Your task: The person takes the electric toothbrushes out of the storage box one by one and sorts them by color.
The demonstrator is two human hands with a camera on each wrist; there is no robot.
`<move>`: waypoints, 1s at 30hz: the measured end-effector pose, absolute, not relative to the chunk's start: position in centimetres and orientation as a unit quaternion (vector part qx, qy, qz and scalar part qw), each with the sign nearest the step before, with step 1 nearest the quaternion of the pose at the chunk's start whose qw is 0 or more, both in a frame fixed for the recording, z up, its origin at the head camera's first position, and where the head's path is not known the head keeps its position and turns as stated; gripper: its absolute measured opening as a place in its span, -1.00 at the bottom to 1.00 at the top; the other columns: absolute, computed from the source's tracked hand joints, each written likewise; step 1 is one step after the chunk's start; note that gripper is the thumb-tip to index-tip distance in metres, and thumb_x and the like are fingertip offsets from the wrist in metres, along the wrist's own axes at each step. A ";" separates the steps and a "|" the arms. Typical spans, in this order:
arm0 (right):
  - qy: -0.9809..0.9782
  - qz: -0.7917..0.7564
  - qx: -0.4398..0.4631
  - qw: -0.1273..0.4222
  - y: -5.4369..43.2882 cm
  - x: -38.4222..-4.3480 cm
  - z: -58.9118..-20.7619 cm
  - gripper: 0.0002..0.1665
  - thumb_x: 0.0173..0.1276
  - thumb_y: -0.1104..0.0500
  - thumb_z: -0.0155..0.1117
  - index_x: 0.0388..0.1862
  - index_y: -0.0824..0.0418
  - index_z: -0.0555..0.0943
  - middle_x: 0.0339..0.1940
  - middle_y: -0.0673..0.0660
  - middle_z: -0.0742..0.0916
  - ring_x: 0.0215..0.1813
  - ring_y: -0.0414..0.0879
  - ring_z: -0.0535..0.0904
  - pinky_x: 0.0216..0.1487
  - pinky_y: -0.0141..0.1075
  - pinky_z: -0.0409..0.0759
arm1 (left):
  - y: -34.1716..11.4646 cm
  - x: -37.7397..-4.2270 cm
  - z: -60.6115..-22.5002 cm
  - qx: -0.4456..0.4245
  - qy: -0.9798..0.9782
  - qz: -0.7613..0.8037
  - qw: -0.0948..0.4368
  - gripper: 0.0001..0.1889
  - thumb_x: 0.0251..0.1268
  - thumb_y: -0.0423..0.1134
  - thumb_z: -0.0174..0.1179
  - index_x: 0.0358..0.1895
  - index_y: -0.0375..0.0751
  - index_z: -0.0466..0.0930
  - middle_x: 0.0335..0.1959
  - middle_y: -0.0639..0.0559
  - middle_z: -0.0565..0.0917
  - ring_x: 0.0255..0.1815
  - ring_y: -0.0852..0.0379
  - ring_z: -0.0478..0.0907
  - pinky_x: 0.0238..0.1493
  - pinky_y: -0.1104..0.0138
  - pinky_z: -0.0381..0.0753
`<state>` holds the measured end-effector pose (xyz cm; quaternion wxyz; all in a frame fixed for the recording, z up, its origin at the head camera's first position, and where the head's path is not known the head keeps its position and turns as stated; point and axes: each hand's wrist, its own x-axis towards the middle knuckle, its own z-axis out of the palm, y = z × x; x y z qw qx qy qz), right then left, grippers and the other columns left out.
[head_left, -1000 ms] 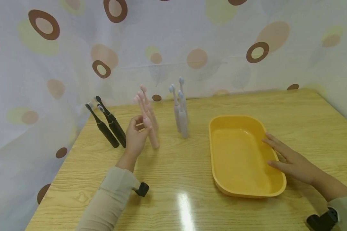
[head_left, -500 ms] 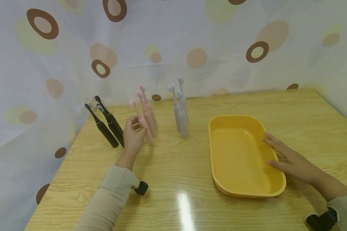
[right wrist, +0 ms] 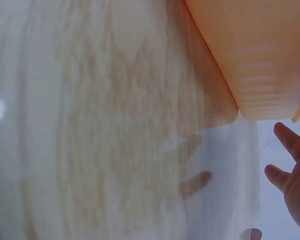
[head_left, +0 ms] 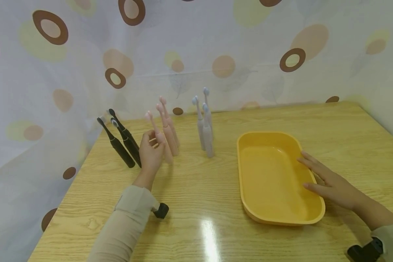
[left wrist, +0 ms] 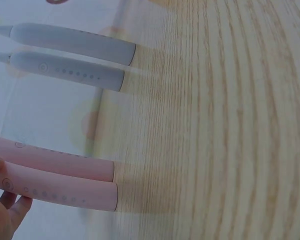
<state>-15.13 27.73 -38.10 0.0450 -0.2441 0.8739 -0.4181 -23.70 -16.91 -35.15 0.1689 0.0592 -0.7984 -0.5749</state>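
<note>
My left hand [head_left: 151,154] pinches a pink electric toothbrush [head_left: 167,152] by its handle, thumb on the near side. In the left wrist view the handle of the held toothbrush [left wrist: 65,191] shows its button and a row of marks, and fingertips [left wrist: 21,211] lie against it. Two more pink toothbrushes [head_left: 171,137] stand upright just behind it. Over the right edge of a yellow tray [head_left: 271,220] lies my right hand [head_left: 334,187], its fingers spread and fairly straight. The right wrist view shows those fingers [right wrist: 290,142] beside the tray's outer wall [right wrist: 262,60].
Several black toothbrushes [head_left: 121,150] stand left of my left hand, close by. Pale grey-white toothbrushes with bluish heads [head_left: 207,141] stand between the pink group and the tray. A patterned cloth [head_left: 196,47] hangs behind the wooden table [head_left: 196,203].
The pink toothbrush in my left hand has shifted left and slightly back, leaving a wider gap from the other two heads. My right hand and the tray stay in place.
</note>
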 end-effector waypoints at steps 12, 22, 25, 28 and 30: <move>0.878 -0.411 -0.243 0.045 27.7 -15.2 -38.1 -0.24 0.21 0.33 0.06 0.34 0.11 0.00 0.37 0.08 -0.10 0.29 -0.22 -0.15 -0.16 0.38 0.07 | -16.9 -24.0 -34.9 0.067 -0.805 -0.569 0.157 -0.57 0.07 -0.45 0.09 0.06 -0.24 0.28 0.00 -0.06 0.38 -0.02 0.06 0.37 -0.04 0.36 0.39; 0.873 -0.420 -0.245 0.043 27.6 -15.1 -38.1 -0.24 0.20 0.34 0.07 0.34 0.13 0.01 0.37 0.10 -0.09 0.26 -0.35 -0.18 -0.07 0.36 -0.03 | -17.0 -24.0 -34.7 0.059 -0.820 -0.551 0.145 -0.55 0.06 -0.46 0.07 0.08 -0.29 0.25 0.02 -0.10 0.38 -0.01 0.03 0.35 -0.03 0.34 0.39; 0.871 -0.423 -0.246 0.042 27.6 -15.1 -38.1 -0.24 0.20 0.34 0.07 0.33 0.15 0.02 0.37 0.11 -0.09 0.27 -0.34 -0.20 -0.06 0.37 -0.07 | -17.0 -24.0 -34.7 0.057 -0.820 -0.552 0.144 -0.55 0.05 -0.47 0.06 0.08 -0.30 0.25 0.02 -0.11 0.37 0.00 0.02 0.35 -0.02 0.33 0.39; 0.871 -0.422 -0.247 0.042 27.6 -15.1 -38.1 -0.24 0.20 0.34 0.06 0.33 0.15 0.01 0.37 0.11 -0.09 0.27 -0.34 -0.20 -0.07 0.37 -0.06 | -17.0 -24.0 -34.6 0.056 -0.819 -0.552 0.146 -0.56 0.05 -0.47 0.07 0.07 -0.31 0.26 0.02 -0.11 0.37 0.00 0.02 0.34 -0.03 0.33 0.39; 0.872 -0.421 -0.248 0.042 27.6 -15.1 -38.1 -0.24 0.20 0.34 0.06 0.34 0.14 0.01 0.37 0.11 -0.09 0.27 -0.34 -0.21 -0.07 0.37 -0.05 | -17.0 -24.0 -34.7 0.053 -0.819 -0.552 0.148 -0.56 0.05 -0.47 0.06 0.06 -0.31 0.26 0.02 -0.11 0.37 0.00 0.01 0.34 -0.03 0.33 0.40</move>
